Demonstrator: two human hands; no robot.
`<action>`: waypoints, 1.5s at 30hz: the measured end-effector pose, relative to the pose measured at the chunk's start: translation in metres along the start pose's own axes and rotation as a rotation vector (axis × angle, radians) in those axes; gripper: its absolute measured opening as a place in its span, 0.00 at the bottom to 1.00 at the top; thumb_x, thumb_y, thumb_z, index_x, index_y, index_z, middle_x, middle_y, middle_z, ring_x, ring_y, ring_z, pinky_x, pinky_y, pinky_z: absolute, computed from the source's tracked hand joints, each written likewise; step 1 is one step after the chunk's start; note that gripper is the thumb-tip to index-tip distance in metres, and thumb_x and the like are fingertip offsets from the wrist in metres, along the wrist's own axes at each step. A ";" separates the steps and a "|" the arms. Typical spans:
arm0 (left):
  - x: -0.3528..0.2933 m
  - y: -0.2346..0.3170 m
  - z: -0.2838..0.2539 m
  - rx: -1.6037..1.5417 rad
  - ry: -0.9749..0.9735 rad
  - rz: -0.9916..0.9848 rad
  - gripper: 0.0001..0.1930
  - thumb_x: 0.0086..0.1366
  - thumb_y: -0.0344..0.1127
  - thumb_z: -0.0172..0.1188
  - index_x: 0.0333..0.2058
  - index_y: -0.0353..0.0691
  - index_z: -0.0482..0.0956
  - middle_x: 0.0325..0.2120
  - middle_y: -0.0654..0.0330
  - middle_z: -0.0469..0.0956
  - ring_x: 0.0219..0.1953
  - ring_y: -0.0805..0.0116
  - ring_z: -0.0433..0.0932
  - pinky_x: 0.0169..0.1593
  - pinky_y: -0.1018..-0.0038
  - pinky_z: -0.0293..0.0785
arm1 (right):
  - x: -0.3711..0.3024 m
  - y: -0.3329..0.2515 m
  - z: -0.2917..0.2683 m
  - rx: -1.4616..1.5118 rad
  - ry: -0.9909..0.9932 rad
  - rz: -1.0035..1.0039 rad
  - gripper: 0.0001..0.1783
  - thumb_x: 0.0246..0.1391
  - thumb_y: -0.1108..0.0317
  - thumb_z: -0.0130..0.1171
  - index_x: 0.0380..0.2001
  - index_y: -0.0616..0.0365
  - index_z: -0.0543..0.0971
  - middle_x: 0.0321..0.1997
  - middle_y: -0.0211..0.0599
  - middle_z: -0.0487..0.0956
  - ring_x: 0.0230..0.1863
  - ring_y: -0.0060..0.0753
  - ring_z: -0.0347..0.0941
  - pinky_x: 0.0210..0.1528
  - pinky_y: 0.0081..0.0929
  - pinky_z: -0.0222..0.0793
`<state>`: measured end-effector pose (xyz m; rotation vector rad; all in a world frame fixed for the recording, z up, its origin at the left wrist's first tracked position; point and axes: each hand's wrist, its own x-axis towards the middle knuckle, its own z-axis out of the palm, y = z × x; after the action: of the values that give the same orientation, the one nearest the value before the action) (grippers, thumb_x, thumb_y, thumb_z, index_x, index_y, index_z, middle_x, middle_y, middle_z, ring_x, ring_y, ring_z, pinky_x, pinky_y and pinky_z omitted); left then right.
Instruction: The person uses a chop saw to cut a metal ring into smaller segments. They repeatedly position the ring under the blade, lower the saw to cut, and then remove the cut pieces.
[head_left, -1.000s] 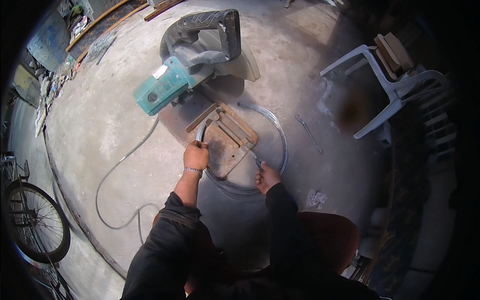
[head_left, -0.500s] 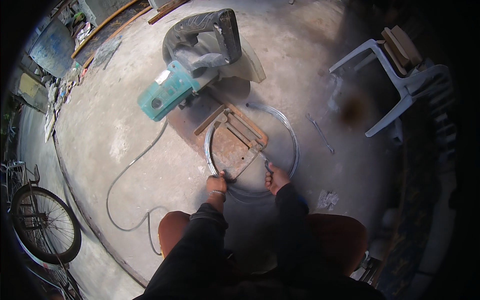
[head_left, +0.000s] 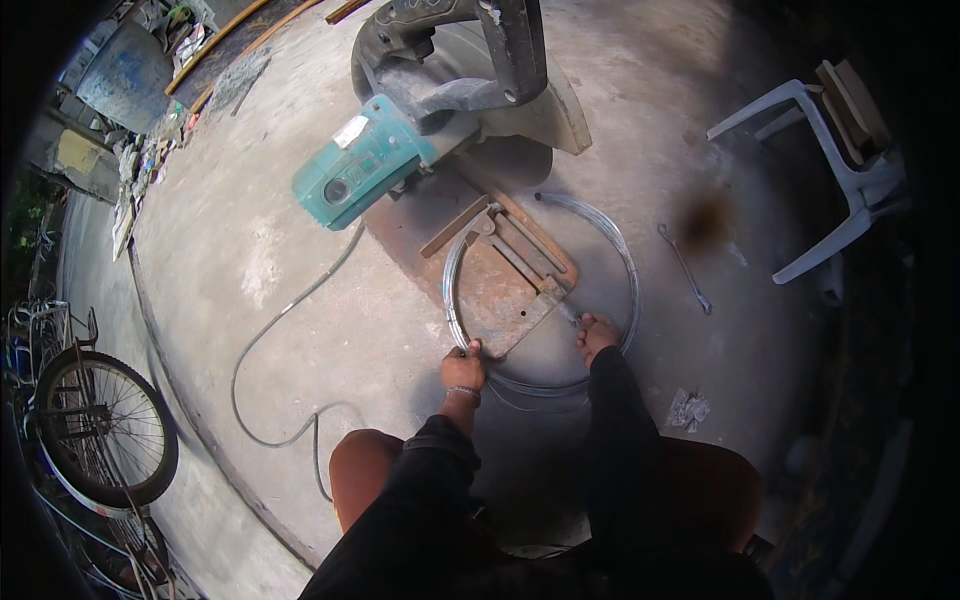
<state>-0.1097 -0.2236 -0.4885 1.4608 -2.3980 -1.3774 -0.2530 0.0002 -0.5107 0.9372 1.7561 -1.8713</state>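
A teal and grey chop saw [head_left: 400, 140] stands on a rusty base plate [head_left: 500, 270] on the concrete floor. A coil of grey steel wire [head_left: 625, 265] lies looped around the base. My left hand [head_left: 463, 367] grips the coil at its near left side. My right hand [head_left: 597, 334] pinches the wire at the coil's near right, close to the base's vise handle. Both sleeves are dark, and my knees show at the lower edge.
A wrench [head_left: 685, 268] lies on the floor right of the coil. A white plastic chair [head_left: 835, 170] stands at the far right. The saw's cable [head_left: 280, 350] snakes left. A bicycle wheel [head_left: 105, 425] is at the left edge; a crumpled scrap [head_left: 690, 408] lies near my right knee.
My left hand has come down from the coil's far left side to its near side. The view has tilted, and the coil now lies lower around the base.
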 end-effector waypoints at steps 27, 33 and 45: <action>-0.077 -0.062 0.080 -0.795 -0.060 -0.234 0.13 0.60 0.30 0.68 0.38 0.34 0.72 0.31 0.60 0.78 0.32 0.70 0.75 0.37 0.71 0.73 | -0.083 -0.018 -0.016 0.309 -0.388 0.013 0.07 0.57 0.71 0.63 0.34 0.54 0.74 0.26 0.30 0.74 0.21 0.25 0.70 0.26 0.28 0.69; -0.082 -0.040 0.069 -0.882 -0.145 -0.261 0.13 0.61 0.29 0.68 0.38 0.35 0.72 0.30 0.63 0.77 0.30 0.73 0.73 0.36 0.73 0.71 | -0.032 0.041 -0.003 -0.058 -0.074 -0.098 0.08 0.57 0.69 0.63 0.38 0.59 0.77 0.31 0.34 0.78 0.25 0.32 0.75 0.28 0.33 0.72; -0.069 -0.041 0.073 -0.727 -0.102 -0.168 0.15 0.63 0.26 0.63 0.43 0.31 0.68 0.36 0.57 0.76 0.35 0.68 0.74 0.42 0.71 0.71 | -0.001 0.008 -0.078 -1.048 0.486 -0.294 0.26 0.48 0.56 0.65 0.41 0.70 0.80 0.45 0.64 0.79 0.47 0.60 0.77 0.52 0.46 0.71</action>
<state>-0.0723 -0.1325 -0.5334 1.3993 -1.5352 -2.0883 -0.2322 0.0756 -0.5144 0.7227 2.7977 -0.5792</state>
